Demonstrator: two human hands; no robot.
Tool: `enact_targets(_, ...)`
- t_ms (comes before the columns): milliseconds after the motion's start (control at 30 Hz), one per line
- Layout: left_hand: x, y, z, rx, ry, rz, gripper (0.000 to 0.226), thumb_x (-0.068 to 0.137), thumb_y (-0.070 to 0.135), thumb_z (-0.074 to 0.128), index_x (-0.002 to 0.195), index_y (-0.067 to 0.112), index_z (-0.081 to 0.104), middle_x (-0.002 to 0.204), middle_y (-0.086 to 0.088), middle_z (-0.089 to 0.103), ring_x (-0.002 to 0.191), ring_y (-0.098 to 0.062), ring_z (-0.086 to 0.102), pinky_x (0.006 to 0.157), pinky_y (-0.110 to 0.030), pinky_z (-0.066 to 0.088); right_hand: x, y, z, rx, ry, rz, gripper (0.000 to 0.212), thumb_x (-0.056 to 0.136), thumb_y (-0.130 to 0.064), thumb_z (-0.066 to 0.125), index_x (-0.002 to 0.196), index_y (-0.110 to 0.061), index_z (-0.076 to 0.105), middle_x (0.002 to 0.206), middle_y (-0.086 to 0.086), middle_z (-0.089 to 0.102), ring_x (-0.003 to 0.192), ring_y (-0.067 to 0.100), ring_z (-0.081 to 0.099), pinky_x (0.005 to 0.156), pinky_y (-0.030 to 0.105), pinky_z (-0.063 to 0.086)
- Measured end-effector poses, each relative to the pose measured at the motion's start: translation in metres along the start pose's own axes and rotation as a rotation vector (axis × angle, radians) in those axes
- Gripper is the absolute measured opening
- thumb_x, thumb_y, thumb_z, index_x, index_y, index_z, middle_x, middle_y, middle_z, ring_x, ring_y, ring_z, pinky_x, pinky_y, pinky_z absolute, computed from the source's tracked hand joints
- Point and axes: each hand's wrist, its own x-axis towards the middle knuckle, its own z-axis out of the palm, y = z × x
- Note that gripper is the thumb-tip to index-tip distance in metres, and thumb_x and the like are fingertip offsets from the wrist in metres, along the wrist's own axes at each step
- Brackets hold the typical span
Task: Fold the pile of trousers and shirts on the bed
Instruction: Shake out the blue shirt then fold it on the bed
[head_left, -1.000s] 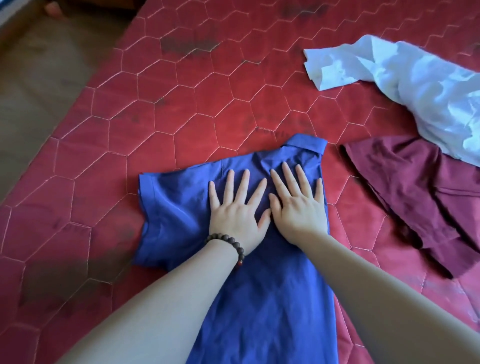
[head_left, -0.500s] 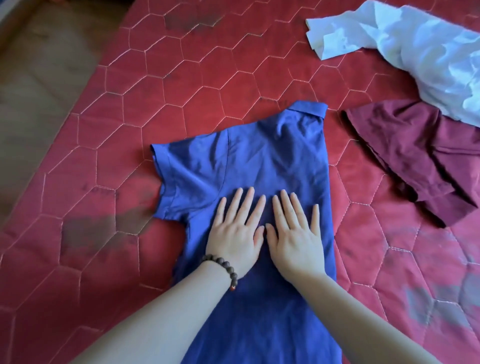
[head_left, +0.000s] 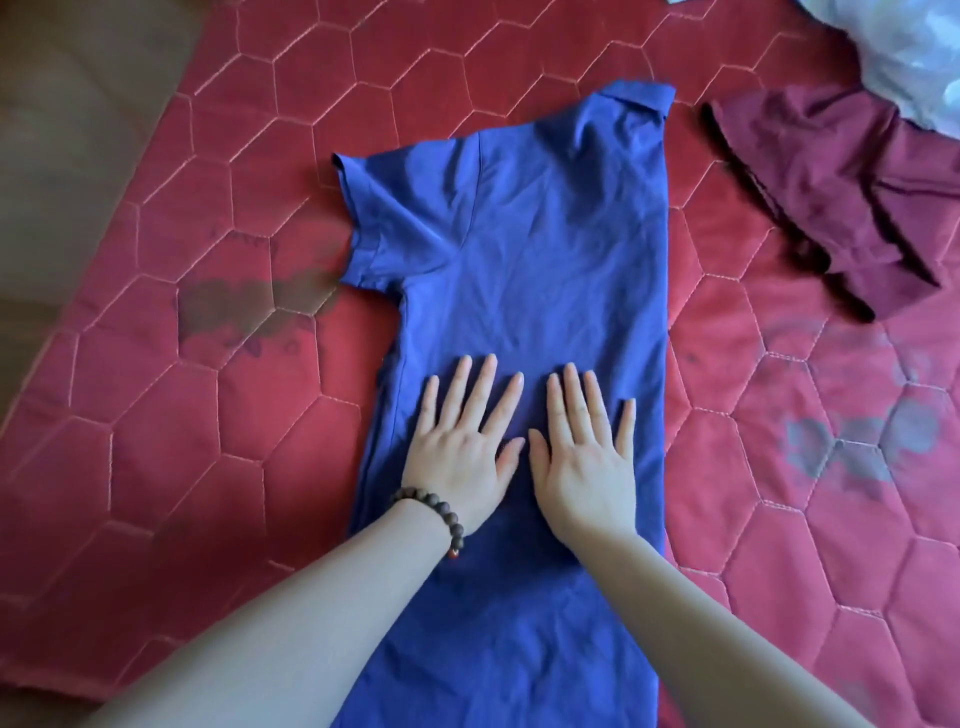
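- Head view, blue shirt: it lies flat on the red quilted bed cover, near the middle of the picture, folded lengthwise so that its right edge runs as one straight line.
- Long axis: it runs from the person outward, collar at the far end and pointing away, hem end toward the person and passing out of the bottom of the picture.
- One short sleeve sticks out to the left, flat on the cover.
- Left hand: palm down on the lower part of the shirt, fingers straight and fanned slightly apart, pressing the cloth and gripping nothing. A bracelet of dark beads sits on its wrist.
- Right hand: palm down just beside the left, thumbs close together, fingers straight and a little spread, also flat on the cloth.
- Maroon garment: crumpled on the cover to the right of the shirt, apart from it.
- White garment: bunched in the far right corner, its edge overlapping the maroon one.
- Floor: brown, showing beyond the cover's left edge.
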Motion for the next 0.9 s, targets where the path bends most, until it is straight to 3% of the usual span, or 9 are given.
enact_targets(367, -0.092, 0.011, 0.017, -0.002, -0.035, -0.048, 0.066, 0.095, 0.052, 0.023, 0.155, 0.03, 0.006, 0.163, -0.01, 0.0, 0.149, -0.031, -0.003, 0.117, -0.06, 0.002, -0.099, -0.018, 0.021, -0.006, -0.027, 0.023, 0.057, 0.095, -0.044, 0.035, 0.15, -0.03, 0.03, 0.16, 0.001, 0.021, 0.149, 0.023, 0.011, 0.116, 0.061, 0.003)
enact_targets(733, -0.185, 0.005, 0.034, -0.017, -0.046, -0.004, 0.066, 0.094, 0.051, 0.036, 0.154, 0.027, 0.018, 0.161, -0.012, 0.011, 0.149, -0.032, 0.008, 0.119, -0.056, 0.008, -0.177, -0.023, 0.024, -0.036, -0.094, 0.024, 0.061, 0.093, -0.041, 0.039, 0.15, -0.025, 0.029, 0.159, 0.002, 0.023, 0.147, 0.023, 0.017, 0.116, 0.061, 0.004)
enact_targets(900, -0.209, -0.018, 0.033, 0.006, -0.054, -0.075, 0.068, 0.094, 0.049, 0.039, 0.154, 0.024, 0.019, 0.161, -0.015, 0.01, 0.149, -0.03, 0.007, 0.12, -0.052, 0.008, -0.183, 0.001, 0.016, -0.081, -0.129, 0.163, 0.063, 0.095, -0.046, 0.032, 0.152, -0.023, 0.022, 0.161, 0.002, 0.015, 0.148, 0.021, 0.012, 0.116, 0.059, 0.0)
